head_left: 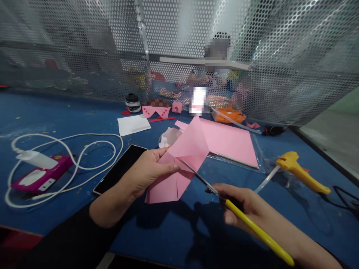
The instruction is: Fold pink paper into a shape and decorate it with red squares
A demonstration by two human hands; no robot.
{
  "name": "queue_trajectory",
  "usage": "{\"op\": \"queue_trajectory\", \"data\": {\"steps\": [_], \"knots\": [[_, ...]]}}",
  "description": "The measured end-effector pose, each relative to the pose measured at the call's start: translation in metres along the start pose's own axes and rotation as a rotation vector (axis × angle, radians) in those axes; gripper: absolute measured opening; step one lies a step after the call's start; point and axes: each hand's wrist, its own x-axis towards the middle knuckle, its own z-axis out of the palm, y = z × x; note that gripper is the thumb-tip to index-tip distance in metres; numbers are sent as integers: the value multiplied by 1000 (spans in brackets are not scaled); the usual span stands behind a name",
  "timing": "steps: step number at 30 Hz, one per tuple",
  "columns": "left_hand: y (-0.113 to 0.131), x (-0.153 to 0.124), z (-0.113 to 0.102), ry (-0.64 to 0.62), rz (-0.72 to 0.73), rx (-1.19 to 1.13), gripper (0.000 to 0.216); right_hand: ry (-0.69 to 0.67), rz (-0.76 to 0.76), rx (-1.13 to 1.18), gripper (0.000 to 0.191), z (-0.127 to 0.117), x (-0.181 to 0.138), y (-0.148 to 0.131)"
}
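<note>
The left hand [148, 168] has fingers closed on the folded pink paper [193, 145], above the blue table [70, 119]; this thin, smooth sheet should be kept steady and flat. Rightward, the slim metal end of a yellow-handled tool [258, 231] lies across it; the right hand [245, 198], closed around this tool, should guide it lightly, sparing the sharp creases.

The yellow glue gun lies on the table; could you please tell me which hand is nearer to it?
Right. The right hand, holding a yellow-handled tool, is left of the glue gun, apart from it. The left hand is farther left, holding pink paper.
</note>
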Motion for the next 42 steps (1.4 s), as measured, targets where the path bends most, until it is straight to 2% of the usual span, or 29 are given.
{"op": "queue_trajectory", "data": {"steps": [5, 11, 16, 23, 28, 37, 42], "knots": [[0, 0, 0, 8, -4, -29, 31, 50, 0, -56, 38, 0, 0, 6], [-1, 0, -2, -1, 0, 3, 36, 22, 16, -40, 35, 0, -1, 13], [-1, 0, -3, 0, 7, -2, 31, 8, 25, 8, 35, 1, -1, 11], [-1, 0, -4, -1, -5, -31, 30, 20, 4, -59, 23, -1, 2, 7], [-1, -2, -5, -1, -31, -11, 35, 16, 16, -102, 26, -2, 2, 6], [-3, -1, -4, -24, -19, -59, 26, 12, -10, -158, 28, -3, 3, 10], [-5, 0, -4, 19, 28, -93, 23, 33, -12, -145, 26, -2, 3, 8]]}}
